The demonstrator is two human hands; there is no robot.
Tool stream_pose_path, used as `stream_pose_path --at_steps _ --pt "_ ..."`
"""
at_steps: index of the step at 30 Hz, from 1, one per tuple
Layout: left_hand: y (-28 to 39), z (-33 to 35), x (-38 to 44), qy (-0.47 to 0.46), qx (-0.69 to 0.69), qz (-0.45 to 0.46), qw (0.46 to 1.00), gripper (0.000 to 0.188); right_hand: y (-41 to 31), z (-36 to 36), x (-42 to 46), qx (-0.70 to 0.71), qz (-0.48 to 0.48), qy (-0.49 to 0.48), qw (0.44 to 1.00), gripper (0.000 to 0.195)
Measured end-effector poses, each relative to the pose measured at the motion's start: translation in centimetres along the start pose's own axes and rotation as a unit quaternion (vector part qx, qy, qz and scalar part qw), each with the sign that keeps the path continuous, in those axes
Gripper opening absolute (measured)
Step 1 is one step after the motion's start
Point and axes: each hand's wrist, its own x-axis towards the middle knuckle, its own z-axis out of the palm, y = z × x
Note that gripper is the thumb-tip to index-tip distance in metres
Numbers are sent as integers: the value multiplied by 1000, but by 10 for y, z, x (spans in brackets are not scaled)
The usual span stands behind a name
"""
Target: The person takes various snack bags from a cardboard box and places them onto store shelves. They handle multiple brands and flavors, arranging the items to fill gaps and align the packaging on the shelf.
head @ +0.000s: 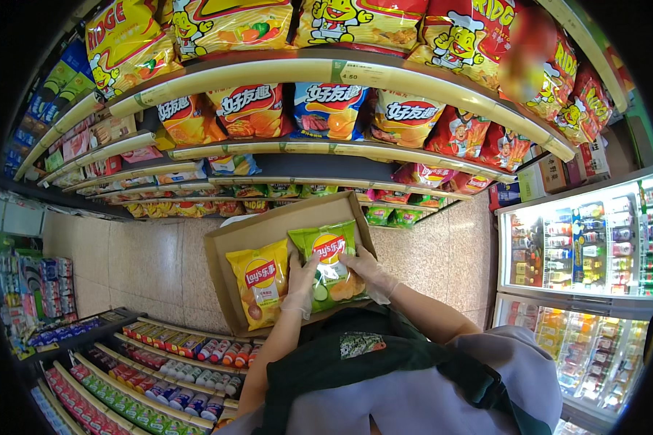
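Note:
Between my gloved hands is a green bag of Lay's potato chips (334, 280). My left hand (303, 277) grips its left edge, and my right hand (367, 269) has hold of the right edge with the thumb on the front. Both hands wear thin clear gloves. Under the bag lies a shallow cardboard box (283, 228) with its open side up. A yellow bag of Lay's potato chips (258, 285) rests in the box to the left of the green one, just beside my left hand. What supports the box is hidden.
Ahead stand curved-looking shelves (305, 147) of chip bags, with a dark gap (315, 167) on a middle level. A lit drinks refrigerator (577, 244) is at the right. A low rack (163, 370) of candy and bottles stands at the lower left, with tiled floor (141, 261) between.

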Motion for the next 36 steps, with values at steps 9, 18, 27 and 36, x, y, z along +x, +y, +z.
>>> stream_pose_path --at_steps 9,18,27,36 --pt "26 -1 -19 -49 -23 6 999 77 -18 -5 -16 48 5 -55 997 57" --pt "137 4 -44 -36 132 -19 990 75 -100 3 -20 -114 -13 -54 992 38" --pt "213 -11 68 -93 63 -13 994 63 -172 22 80 -105 4 -71 992 35" --pt "205 -30 145 -95 59 59 992 50 -158 24 165 8 -38 -25 999 16"
